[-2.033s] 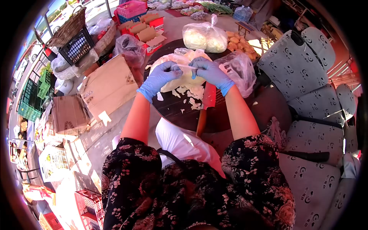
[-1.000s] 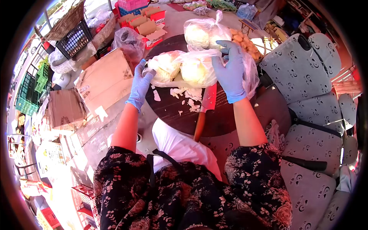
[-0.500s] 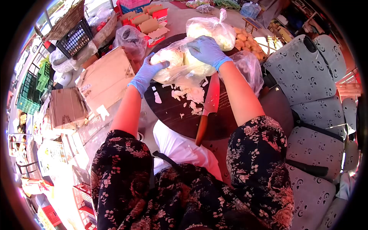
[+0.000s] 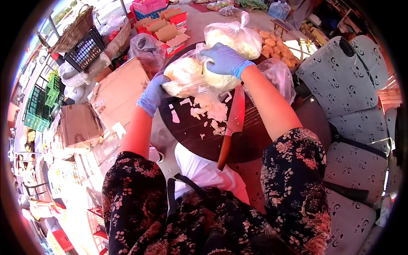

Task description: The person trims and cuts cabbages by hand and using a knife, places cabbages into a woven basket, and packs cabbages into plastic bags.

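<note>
A clear plastic bag holding pale, rounded vegetable heads, cabbage or cauliflower, sits on a dark round table. My left hand, in a blue glove, is closed on the bag's left edge, its fingertips partly hidden. Over the top of the same bag, my right hand, also gloved, grips the plastic with bent fingers. Pale vegetable scraps lie just below the bag. To their right rests a large knife, its wooden handle jutting past the table's near edge. Behind stands a second, knotted bag of pale vegetables.
Orange-brown produce is piled behind the table, with a crumpled plastic bag at its right. Grey patterned cushions stand on the right. Cardboard, red boxes and a black crate are on the left.
My left hand has slid left and down, from the top of the bag to its edge. My right hand still holds the bag. The view has shifted slightly.
</note>
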A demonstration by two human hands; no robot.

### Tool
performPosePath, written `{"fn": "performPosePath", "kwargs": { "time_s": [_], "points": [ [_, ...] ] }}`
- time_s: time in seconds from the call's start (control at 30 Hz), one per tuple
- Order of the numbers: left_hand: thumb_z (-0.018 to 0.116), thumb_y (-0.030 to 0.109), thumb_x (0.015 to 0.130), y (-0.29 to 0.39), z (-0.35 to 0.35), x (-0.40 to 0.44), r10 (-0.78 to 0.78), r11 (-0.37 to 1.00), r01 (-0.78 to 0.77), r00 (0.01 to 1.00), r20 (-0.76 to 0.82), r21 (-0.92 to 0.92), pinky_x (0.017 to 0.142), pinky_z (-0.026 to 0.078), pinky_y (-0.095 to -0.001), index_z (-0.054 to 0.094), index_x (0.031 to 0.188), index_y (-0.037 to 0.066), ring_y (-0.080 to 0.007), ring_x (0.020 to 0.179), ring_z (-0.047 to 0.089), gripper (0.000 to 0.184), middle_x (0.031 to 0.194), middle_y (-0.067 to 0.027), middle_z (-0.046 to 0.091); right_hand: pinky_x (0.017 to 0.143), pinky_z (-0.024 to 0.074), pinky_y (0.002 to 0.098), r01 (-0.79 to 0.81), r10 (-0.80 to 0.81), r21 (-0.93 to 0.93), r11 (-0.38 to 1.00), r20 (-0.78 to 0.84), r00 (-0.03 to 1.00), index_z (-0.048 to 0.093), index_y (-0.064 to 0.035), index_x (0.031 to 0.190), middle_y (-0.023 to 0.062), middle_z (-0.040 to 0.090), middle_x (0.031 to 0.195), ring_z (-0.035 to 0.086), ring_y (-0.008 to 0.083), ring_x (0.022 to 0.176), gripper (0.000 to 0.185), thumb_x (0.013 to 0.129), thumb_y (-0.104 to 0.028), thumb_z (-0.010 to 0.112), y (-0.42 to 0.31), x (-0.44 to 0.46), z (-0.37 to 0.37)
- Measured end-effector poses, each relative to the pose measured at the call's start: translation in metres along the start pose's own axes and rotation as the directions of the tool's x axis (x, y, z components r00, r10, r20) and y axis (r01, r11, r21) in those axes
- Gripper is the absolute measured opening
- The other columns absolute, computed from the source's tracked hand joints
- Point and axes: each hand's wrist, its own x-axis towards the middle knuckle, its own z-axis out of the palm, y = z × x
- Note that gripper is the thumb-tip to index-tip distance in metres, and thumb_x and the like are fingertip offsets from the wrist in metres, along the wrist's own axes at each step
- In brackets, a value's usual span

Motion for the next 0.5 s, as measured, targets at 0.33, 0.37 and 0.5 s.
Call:
{"fn": "performPosePath", "kwargs": {
  "time_s": [0.33,0.37,0.5],
  "points": [
    [0.075,0.048,0.069,-0.008,0.014,0.046,0.598,0.208,-0.092,0.799,-0.053,0.974,0.093,0.047,-0.0414,0.043,0.136,0.011,-0.0308,0.111,0.057,0.083,0.13,-0.0177,0.05,0.096,0.04,0.0408,0.039,-0.032,-0.096,0.995,0.08,0.996,0.054,-0.0123,0.127,0.0138,0.062,0.114,0.054,0.0302,0.107,0.057,0.076,-0.039,0.058,-0.005,0.0,-0.005],
    [0.074,0.051,0.068,0.0,0.035,0.048,0.556,-0.001,-0.007,0.831,0.006,1.0,0.093,0.047,-0.0426,0.043,0.136,0.012,-0.0323,0.111,0.057,0.085,0.129,-0.0202,0.049,0.094,0.041,0.0416,0.007,-0.006,-0.017,1.0,0.029,1.0,0.055,-0.0117,0.125,0.014,0.063,0.112,0.055,0.0313,0.104,0.056,0.076,-0.039,0.058,-0.002,-0.002,-0.001],
    [0.069,0.057,0.065,0.021,0.116,0.048,0.339,-0.281,0.201,0.935,-0.098,0.938,0.09,0.048,-0.0427,0.04,0.138,0.014,-0.0336,0.109,0.058,0.09,0.128,-0.0227,0.049,0.088,0.0444,0.0442,-0.066,0.086,0.129,0.99,-0.158,0.984,0.057,-0.0091,0.119,0.0159,0.064,0.104,0.059,0.0349,0.096,0.053,0.076,-0.04,0.06,0.015,-0.013,0.013]
  ]
}}
